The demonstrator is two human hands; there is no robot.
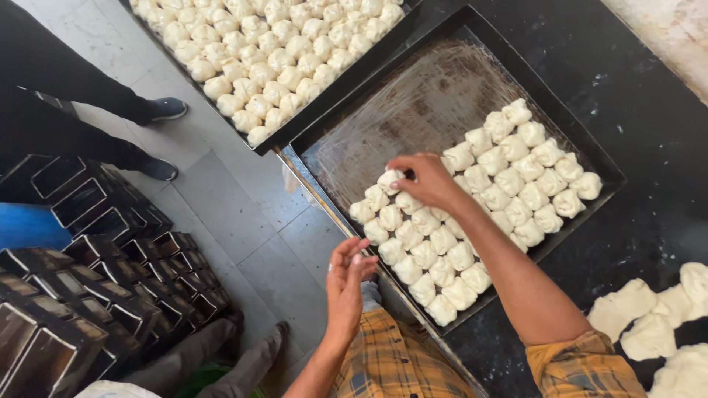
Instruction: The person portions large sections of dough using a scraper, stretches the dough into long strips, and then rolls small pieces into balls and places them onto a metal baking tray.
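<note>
A dark greased baking tray lies on a black table and holds several rows of knotted white dough pieces in its near and right part. My right hand reaches over the tray, fingertips pinching a dough piece at the end of a row. My left hand hovers at the tray's near edge, fingers loosely apart, holding nothing. Both forearms come out of yellow plaid sleeves.
A second tray full of dough pieces sits at the upper left. Raw dough lumps lie on the table at right. Stacked metal loaf tins stand on the tiled floor. Another person's legs and shoes are at left.
</note>
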